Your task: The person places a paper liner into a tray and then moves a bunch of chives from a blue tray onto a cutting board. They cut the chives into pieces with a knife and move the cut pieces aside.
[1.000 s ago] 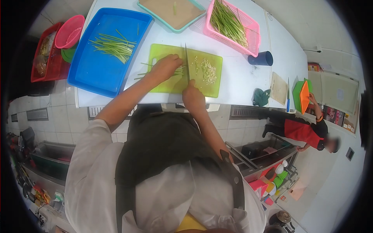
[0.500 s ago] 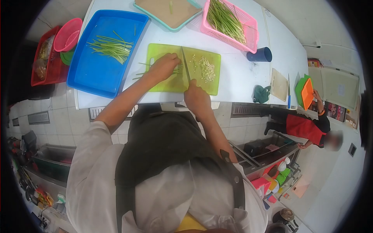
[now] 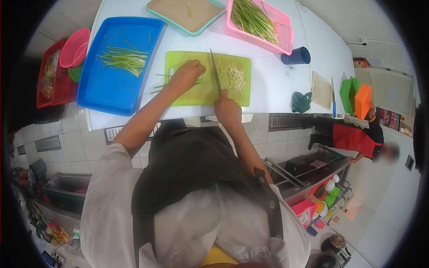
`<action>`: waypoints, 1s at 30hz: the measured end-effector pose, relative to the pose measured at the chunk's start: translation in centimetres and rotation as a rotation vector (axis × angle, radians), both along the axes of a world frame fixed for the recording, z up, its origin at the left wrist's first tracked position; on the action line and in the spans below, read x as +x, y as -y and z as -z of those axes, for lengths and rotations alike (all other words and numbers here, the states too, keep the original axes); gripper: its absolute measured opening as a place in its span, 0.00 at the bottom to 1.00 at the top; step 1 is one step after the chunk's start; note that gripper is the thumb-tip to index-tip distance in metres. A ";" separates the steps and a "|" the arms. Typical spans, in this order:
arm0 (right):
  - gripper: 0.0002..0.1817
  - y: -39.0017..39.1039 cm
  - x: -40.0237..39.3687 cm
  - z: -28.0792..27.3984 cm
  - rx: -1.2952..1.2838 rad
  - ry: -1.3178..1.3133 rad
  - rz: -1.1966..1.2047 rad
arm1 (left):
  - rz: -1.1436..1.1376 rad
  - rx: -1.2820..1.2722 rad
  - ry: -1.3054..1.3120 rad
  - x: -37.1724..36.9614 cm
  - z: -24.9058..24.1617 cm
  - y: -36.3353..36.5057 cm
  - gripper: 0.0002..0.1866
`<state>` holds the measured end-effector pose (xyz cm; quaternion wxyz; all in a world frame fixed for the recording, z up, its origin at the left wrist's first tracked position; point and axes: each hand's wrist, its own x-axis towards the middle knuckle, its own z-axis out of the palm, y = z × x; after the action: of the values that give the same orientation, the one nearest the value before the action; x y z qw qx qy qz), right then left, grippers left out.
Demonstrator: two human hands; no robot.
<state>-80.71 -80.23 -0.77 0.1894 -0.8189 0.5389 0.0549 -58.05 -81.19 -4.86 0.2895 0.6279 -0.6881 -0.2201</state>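
Observation:
A green cutting board (image 3: 185, 99) lies on the white table. My left hand (image 3: 190, 73) is closed over several green onion stalks (image 3: 202, 79), whose ends stick out to its left past the board's edge. In my right hand (image 3: 228, 108) is the handle of a kitchen knife (image 3: 215, 70). The blade points away from me and stands on the board just right of my left fingers. Chopped green onion (image 3: 236, 78) is piled to the right of the blade, with some small bits close beside it.
On the left is a blue tray (image 3: 100, 87) holding green onion stalks (image 3: 123, 59). Behind the board are a teal-rimmed tray (image 3: 187, 11) and a pink basket (image 3: 286, 38) of green onions. A dark blue cup (image 3: 296, 56), green cloth (image 3: 301, 102) and blue-handled knife (image 3: 334, 107) are right. A co-worker (image 3: 355, 136) holds an orange container (image 3: 362, 102).
The whole view has shifted slightly. My left hand still holds the stalks and my right hand the knife, whose blade is now slightly farther from my left fingers. The co-worker's orange container has moved right, away from the green one.

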 end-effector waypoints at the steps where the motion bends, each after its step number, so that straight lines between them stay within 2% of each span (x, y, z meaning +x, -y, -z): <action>1: 0.13 0.1 0.0 0.0 0.001 0.005 0.004 | -0.007 -0.026 -0.050 0.3 0.1 0.1 0.08; 6: 0.14 0.1 -0.2 0.1 0.012 0.020 0.018 | -0.137 -0.052 -0.172 2.7 -0.9 -1.2 0.10; 12: 0.12 0.1 -0.4 0.4 -0.013 0.080 0.015 | -0.115 -0.059 -0.039 2.4 -2.8 -4.8 0.11; 18: 0.12 0.2 0.2 -0.4 -0.083 0.106 -0.002 | -0.141 -0.036 0.022 1.8 -2.2 -3.1 0.08; 21: 0.12 0.5 0.2 -0.1 -0.072 0.110 -0.001 | -0.089 0.063 0.058 2.0 -2.7 -1.9 0.07; 24: 0.14 0.8 0.0 0.2 -0.045 0.093 0.008 | -0.094 0.102 0.048 2.0 -3.2 -1.7 0.07; 27: 0.18 0.7 0.1 -0.1 -0.060 0.135 0.060 | -0.179 0.021 -0.027 2.7 -2.5 -2.4 0.09; 30: 0.22 0.6 0.3 -1.2 -0.113 0.132 0.087 | -0.123 0.099 -0.052 3.2 -2.8 -3.3 0.09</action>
<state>-80.41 -80.85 0.46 0.1801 -0.8060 0.5626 -0.0378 -54.81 -77.91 -2.04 0.2887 0.6767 -0.6287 -0.2518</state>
